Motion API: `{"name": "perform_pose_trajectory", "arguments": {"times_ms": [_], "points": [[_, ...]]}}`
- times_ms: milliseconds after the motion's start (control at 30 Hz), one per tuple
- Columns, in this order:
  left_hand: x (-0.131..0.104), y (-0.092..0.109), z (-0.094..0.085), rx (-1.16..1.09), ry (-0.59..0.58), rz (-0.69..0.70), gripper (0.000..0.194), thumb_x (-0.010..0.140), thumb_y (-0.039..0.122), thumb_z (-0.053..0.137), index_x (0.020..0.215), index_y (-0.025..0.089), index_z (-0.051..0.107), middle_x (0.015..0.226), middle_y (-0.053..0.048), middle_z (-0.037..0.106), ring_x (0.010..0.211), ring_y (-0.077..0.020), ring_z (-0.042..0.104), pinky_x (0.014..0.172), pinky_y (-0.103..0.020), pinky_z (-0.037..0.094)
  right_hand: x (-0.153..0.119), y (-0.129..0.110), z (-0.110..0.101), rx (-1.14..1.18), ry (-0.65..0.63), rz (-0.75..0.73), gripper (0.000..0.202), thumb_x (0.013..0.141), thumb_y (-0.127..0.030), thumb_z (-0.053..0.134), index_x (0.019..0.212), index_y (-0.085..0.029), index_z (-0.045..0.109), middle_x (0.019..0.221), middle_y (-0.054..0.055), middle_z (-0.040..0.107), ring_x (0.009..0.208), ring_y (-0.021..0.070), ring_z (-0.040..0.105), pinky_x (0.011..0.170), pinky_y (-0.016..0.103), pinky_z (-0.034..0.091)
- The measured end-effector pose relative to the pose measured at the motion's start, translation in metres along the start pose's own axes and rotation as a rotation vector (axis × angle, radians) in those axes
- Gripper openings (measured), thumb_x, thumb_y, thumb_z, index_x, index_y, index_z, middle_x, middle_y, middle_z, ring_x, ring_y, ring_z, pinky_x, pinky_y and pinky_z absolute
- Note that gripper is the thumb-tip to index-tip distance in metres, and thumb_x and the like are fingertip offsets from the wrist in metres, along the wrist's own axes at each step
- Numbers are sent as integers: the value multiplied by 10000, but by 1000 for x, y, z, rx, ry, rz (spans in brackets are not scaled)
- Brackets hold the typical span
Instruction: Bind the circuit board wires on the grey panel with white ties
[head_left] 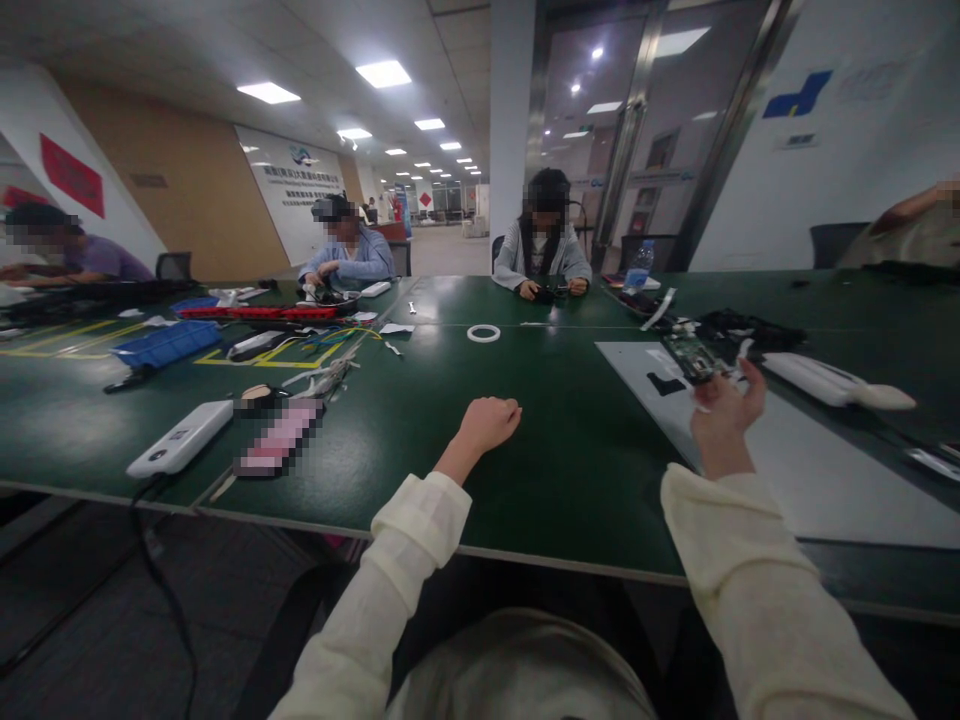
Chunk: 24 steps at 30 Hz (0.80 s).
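Note:
My right hand (724, 415) holds a green circuit board (694, 357) by its near edge, raised over the grey mat (810, 470). A small black piece (666, 384) lies on the mat, left of that hand. My left hand (489, 422) is closed, its fingers curled in, above the dark green table (570, 440) near the middle; whether anything is inside it is hidden. Beyond it lies a white ring (484, 333), flat on the table and apart from both hands.
To the left are a white device (180, 440), a pink phone (277, 440), a blue tray (169, 343) and loose cables (330, 375). Another white device (814, 378) and a bottle (640, 266) stand or lie at the right. Several people sit around the table.

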<state>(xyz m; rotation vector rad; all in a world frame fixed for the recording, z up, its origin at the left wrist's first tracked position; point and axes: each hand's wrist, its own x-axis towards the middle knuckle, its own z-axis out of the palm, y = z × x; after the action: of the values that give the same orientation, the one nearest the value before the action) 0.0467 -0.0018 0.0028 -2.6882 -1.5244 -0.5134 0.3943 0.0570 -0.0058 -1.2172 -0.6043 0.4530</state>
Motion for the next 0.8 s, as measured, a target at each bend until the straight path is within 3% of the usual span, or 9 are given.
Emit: {"name": "perform_pose_trajectory", "arguments": {"times_ms": [100, 300, 500, 633, 800], "points": [[0, 0, 0, 3, 6, -10, 322, 930, 295, 337, 724, 152, 539, 644, -9, 591, 546, -95, 538, 580, -217, 407, -14, -6, 9, 155, -59, 107, 581, 682, -83, 525, 1242, -203, 424, 698, -33, 468, 484, 39, 381, 411, 135, 253], [0, 0, 0, 13, 23, -19, 330, 937, 303, 318, 738, 154, 535, 650, -8, 592, 542, -94, 534, 559, -211, 397, -40, -11, 25, 171, -280, 231, 603, 587, -128, 625, 1176, -218, 534, 699, -30, 551, 464, 53, 428, 390, 138, 302], [0, 4, -7, 103, 250, -128, 259, 929, 307, 330, 855, 179, 543, 806, -29, 610, 682, -137, 563, 583, -242, 393, -68, -13, 40, 295, -591, 327, 550, 553, -148, 673, 1088, -239, 586, 776, -18, 626, 578, 90, 557, 446, 155, 415], [1, 3, -10, 97, 430, -144, 178, 905, 253, 377, 957, 171, 526, 923, -55, 582, 852, -165, 537, 710, -261, 415, -91, -9, 51, 247, -773, 364, 523, 585, -152, 670, 1091, -255, 587, 864, -14, 654, 676, 117, 611, 531, 186, 480], [3, 0, -6, 97, 473, -162, 264, 886, 255, 421, 1122, 148, 470, 1043, -86, 543, 952, -201, 497, 813, -318, 405, -118, -7, 61, 240, -950, 418, 511, 615, -151, 679, 1106, -244, 574, 910, 2, 658, 760, 142, 629, 671, 246, 523]]}}
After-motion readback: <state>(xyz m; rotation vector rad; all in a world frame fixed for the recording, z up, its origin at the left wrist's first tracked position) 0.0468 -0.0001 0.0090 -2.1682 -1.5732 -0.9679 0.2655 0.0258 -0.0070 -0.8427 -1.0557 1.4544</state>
